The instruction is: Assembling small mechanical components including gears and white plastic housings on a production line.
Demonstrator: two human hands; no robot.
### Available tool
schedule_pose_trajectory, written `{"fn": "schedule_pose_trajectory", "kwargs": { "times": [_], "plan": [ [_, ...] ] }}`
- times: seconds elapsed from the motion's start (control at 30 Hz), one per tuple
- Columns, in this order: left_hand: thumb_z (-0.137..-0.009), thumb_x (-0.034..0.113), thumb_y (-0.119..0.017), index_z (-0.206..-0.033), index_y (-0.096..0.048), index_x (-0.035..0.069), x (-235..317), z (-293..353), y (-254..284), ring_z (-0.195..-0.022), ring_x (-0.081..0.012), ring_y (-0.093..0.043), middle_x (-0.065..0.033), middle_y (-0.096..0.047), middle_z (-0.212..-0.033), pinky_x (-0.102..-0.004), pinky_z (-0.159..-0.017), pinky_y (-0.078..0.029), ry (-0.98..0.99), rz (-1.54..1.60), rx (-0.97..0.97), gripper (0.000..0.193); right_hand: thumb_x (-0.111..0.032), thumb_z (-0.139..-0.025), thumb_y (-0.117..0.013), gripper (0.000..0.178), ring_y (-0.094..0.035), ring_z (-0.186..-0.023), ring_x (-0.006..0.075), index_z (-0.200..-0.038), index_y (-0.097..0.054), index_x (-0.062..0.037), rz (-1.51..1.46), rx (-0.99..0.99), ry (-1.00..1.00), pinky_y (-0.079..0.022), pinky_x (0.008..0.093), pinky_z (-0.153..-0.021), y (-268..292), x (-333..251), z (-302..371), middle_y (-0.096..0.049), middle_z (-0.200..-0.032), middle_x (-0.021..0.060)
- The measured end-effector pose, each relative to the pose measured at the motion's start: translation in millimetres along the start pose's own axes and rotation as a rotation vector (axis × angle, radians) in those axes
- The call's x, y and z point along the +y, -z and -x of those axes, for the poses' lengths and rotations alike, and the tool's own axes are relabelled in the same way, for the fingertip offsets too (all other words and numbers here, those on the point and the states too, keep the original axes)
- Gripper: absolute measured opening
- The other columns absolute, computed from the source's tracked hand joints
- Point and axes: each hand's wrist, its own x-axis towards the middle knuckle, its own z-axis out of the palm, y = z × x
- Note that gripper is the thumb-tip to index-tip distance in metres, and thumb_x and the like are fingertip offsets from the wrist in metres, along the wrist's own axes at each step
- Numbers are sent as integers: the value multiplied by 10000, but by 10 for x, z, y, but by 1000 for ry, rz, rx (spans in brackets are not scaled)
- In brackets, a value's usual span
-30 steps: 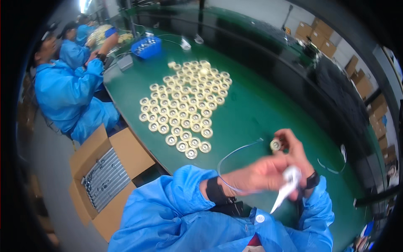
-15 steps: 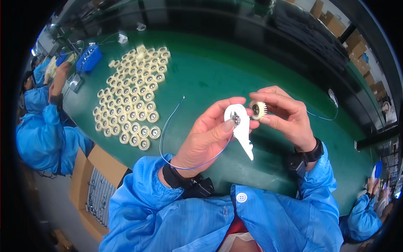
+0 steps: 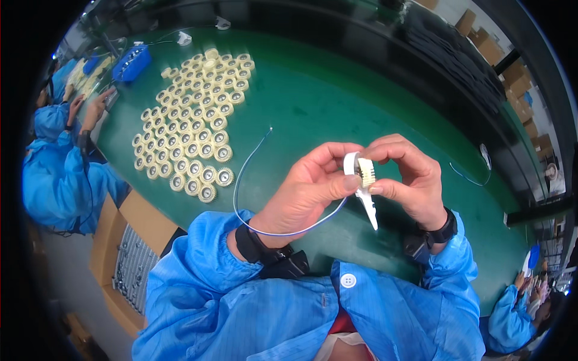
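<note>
My left hand (image 3: 307, 186) pinches a white plastic part (image 3: 369, 212) with a round head and a narrow, pointed tail. A thin blue wire (image 3: 238, 177) runs from it, loops past my left wrist and ends loose above the table. In my right hand (image 3: 416, 183), thumb and fingertips grip a cream toothed gear (image 3: 366, 172) by its rim. The gear sits against the round head of the white part, face to face. Whether it is fully seated cannot be seen, as fingers cover the join.
Many similar cream gears (image 3: 208, 174) with dark centres lie on the green table (image 3: 289, 90) to the left. Beyond them stands a blue bin (image 3: 131, 63). An open cardboard box (image 3: 144, 224) of metal parts is lower left. A co-worker (image 3: 60, 174) sits at the left, another person (image 3: 509, 316) at far right.
The gear, held apart beside the white part before, has come up against its round head. The white part has turned edge-on, and both hands have drawn together.
</note>
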Motion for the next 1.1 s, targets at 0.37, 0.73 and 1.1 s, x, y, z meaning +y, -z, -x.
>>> {"fn": "schedule_pose_trajectory", "kwargs": {
  "times": [0.37, 0.73, 1.1],
  "plan": [
    [-883, 86, -656, -1244, -488, 15, -152, 32, -2, -1011, -135, -596, -66, -597, -1107, -288, -908, -483, 80, -3, -106, 404, -157, -679, -799, 366, -587, -816, 275, -979, -641, -15, 353, -17, 213, -486, 356, -696, -47, -200, 161, -648, -929, 104],
    [-898, 104, -649, -1258, -428, 41, -78, 49, -51, -1096, -133, -529, -50, -535, -1171, -286, -949, -435, -5, -144, -19, 427, -205, -865, -655, 660, -500, -1220, 298, -1390, -348, 51, 330, -90, -128, -420, 374, -992, -327, -105, 183, -462, -1360, 202],
    [-976, 254, -533, -1257, -494, 43, -92, 54, 79, -997, -125, -574, -64, -565, -1149, -244, -812, -472, 143, -267, 149, 354, -97, -860, -587, 464, -595, -592, 101, -1302, -466, -20, -166, 275, -416, -480, 205, -560, 506, 293, -376, -623, -1054, 99]
  ]
}}
